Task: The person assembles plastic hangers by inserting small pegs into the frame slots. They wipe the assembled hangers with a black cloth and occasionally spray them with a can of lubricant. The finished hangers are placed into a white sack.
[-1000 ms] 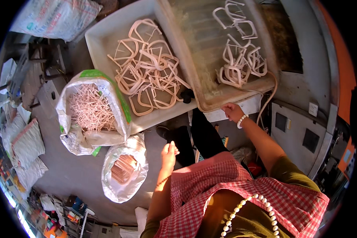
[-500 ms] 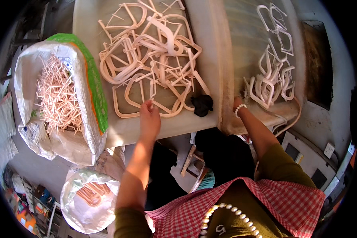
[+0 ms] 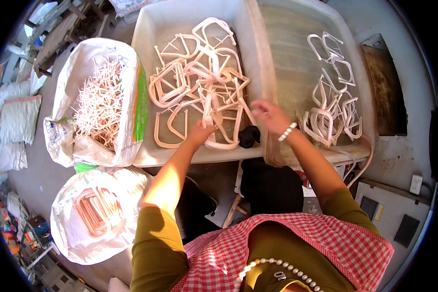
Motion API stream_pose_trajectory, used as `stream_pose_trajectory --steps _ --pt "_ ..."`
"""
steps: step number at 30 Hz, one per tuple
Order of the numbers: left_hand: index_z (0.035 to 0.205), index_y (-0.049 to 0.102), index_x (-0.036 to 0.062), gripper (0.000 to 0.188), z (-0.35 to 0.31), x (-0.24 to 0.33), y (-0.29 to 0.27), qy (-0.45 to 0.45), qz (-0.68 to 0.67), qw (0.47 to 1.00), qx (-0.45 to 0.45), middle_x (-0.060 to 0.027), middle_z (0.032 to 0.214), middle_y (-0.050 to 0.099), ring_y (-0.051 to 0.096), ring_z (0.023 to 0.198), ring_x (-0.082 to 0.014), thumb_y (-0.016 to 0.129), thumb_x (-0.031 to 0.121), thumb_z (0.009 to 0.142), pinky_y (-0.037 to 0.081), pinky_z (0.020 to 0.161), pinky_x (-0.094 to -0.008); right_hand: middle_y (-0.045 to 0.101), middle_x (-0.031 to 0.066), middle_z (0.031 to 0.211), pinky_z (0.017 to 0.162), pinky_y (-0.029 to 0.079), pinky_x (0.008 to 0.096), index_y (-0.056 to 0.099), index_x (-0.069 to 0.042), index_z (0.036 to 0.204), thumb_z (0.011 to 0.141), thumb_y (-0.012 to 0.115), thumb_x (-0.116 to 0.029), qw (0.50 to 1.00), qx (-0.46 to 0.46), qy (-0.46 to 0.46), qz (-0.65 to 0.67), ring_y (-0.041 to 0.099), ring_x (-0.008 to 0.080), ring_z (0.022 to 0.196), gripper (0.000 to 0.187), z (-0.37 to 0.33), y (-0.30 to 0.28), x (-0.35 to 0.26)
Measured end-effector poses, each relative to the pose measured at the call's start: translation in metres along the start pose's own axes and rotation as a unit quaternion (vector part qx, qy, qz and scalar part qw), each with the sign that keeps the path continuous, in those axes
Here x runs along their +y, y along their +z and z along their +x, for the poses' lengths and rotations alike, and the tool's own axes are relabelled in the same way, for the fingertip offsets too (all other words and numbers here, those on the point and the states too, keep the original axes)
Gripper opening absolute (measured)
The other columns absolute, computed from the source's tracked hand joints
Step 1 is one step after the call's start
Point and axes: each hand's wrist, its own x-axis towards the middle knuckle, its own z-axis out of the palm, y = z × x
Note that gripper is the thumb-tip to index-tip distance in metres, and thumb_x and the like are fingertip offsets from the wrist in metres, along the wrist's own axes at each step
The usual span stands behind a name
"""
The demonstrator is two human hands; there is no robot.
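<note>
Left hand grasping pale pink frame, right hand blurred, cannot tell its grip

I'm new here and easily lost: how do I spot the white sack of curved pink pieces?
Start at the pale tub under the left hand; to its left stands a green-sided sack. Just below that in the picture is the white sack. It holds curved pink pieces, while its neighbour holds thin sticks.

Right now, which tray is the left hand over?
The left hand is over the left tray, the one with pinkish frames; the right tray holds whiter ones.
</note>
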Motion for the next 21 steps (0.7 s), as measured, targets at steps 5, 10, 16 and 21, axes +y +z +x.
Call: stream_pose_trajectory --steps 5,10,16,21 --pt "0.099 0.054 -0.004 0.037 -0.05 0.059 0.0 0.022 -0.013 0.998 0.051 -0.0132 0.084 0.061 0.059 0.073 -0.0198 0.067 0.016 0.071 0.047 0.063 -0.0329 0.055 0.0169 0.121 0.093 0.044 0.0371 0.052 -0.006 0.126 0.08 0.069 -0.043 0.979 -0.168 -0.101 -0.059 0.054 0.0269 0.109 0.061 -0.024 0.05 0.035" --pt "0.096 0.054 -0.0034 0.025 -0.111 0.106 0.003 0.048 -0.119 0.989 0.069 -0.0104 0.081 0.06 0.06 0.071 -0.0171 0.063 0.011 0.078 0.048 0.06 -0.0307 0.057 0.0143 0.117 0.093 0.042 0.0379 0.055 -0.006 0.121 0.077 0.072 -0.042 0.932 -0.303 -0.199 0.013 0.053 0.03 0.109 0.059 -0.05 0.05 -0.034" --pt "0.105 0.049 -0.0002 0.04 -0.11 0.096 -0.001 0.062 -0.269 0.956 0.096 -0.0087 0.092 0.057 0.06 0.072 -0.0146 0.062 0.034 0.087 0.047 0.057 -0.0283 0.06 0.0071 0.088 0.072 0.047 0.0333 0.06 -0.004 0.102 0.077 0.071 -0.023 0.94 -0.308 -0.134 0.053 0.058 0.0187 0.08 0.033 -0.045 0.036 -0.078" --pt "0.103 0.053 0.0049 0.049 -0.123 0.145 -0.003 -0.013 -0.338 0.932 0.126 -0.0019 0.081 0.048 0.046 0.062 -0.0094 0.047 0.053 0.092 0.036 0.048 -0.0211 0.053 -0.0058 0.065 0.045 0.039 0.0207 0.06 -0.009 0.091 0.087 0.064 -0.015 0.918 0.024 0.087 0.386 0.048 0.0047 0.051 0.008 -0.011 -0.021 -0.081"
